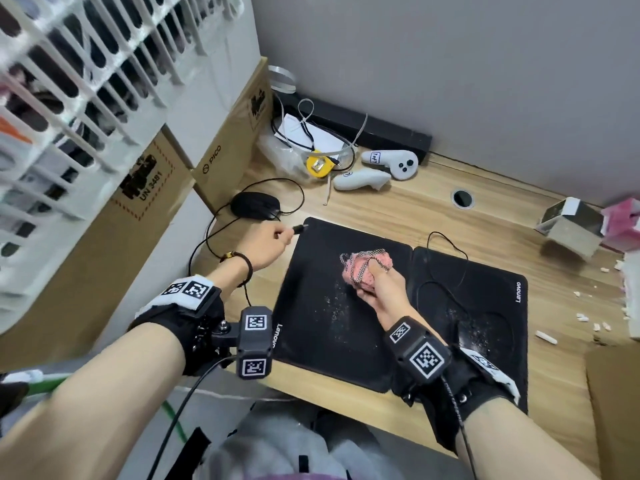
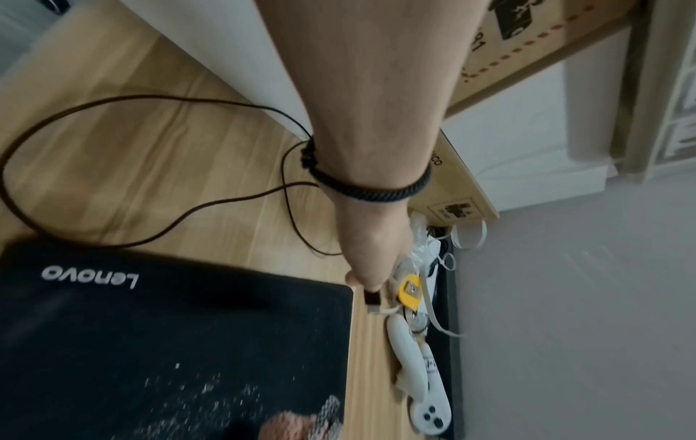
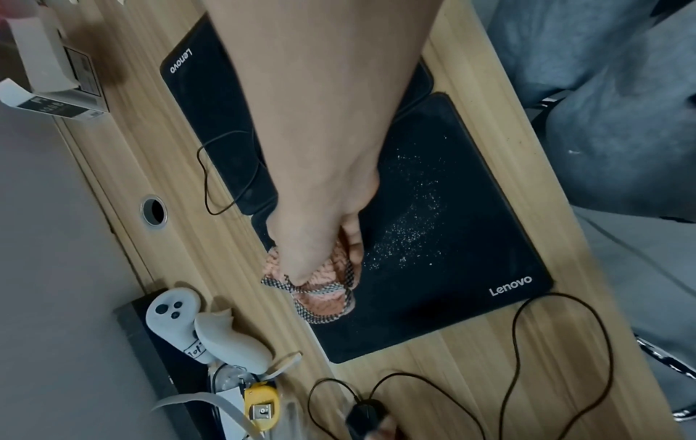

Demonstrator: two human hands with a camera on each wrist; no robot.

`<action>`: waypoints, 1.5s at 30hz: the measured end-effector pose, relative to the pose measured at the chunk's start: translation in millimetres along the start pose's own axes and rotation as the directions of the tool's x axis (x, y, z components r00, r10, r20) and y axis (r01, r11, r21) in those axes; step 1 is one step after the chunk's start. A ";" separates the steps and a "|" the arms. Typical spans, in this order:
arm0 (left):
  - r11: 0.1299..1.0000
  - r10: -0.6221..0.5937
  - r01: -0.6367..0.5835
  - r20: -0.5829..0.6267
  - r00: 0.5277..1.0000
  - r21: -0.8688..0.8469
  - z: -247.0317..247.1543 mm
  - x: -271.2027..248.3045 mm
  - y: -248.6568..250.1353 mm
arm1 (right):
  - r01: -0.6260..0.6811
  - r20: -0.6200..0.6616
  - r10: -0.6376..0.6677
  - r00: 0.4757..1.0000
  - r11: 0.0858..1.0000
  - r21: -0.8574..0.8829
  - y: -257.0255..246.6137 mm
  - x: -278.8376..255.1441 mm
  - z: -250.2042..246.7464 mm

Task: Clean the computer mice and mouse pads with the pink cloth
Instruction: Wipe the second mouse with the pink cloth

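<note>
Our right hand (image 1: 379, 289) holds the bunched pink cloth (image 1: 363, 268), fingers curled round it, thumb on top, pressing it onto the left Lenovo mouse pad (image 1: 322, 306), toward that pad's far right part. White specks lie scattered on this pad near the cloth. Our left hand (image 1: 266, 242) pinches a black USB plug (image 1: 300, 229) just off the pad's far left corner; its thin cable (image 2: 113, 125) loops over the wooden desk (image 1: 398, 209) to the left. The black mouse (image 1: 255, 205) sits on the desk just beyond that hand. The right mouse pad (image 1: 485, 306) touches the left one, another cable looped across it. Two white controllers (image 1: 377, 169) lie farther back.
</note>
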State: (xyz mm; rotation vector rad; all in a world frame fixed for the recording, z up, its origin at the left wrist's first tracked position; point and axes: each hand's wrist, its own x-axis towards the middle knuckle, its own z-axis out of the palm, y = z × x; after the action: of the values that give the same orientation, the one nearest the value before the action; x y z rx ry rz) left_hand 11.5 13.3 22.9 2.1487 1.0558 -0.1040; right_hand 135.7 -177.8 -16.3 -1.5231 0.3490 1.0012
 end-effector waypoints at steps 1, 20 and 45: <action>0.999 -0.042 0.041 -0.035 0.999 -0.023 -4.4 6.0 -6.5 | -0.010 -0.004 0.010 1.000 1.000 0.015 -0.8 0.4 4.1; 0.989 -0.135 0.117 -0.221 0.966 -0.093 4.3 66.9 -2.8 | -0.011 0.094 0.008 0.996 1.000 0.023 -11.0 2.0 13.0; 0.934 -0.006 0.196 0.534 0.845 -0.300 238.6 -36.8 196.5 | -0.203 -0.233 0.174 0.957 0.973 -0.110 -29.2 -38.0 -278.1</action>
State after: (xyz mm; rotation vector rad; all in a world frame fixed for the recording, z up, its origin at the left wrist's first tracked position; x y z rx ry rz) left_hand 182.9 -242.0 -25.2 1.6062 0.7880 -0.4967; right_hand 242.1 -438.3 5.8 -1.7541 0.6057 1.0208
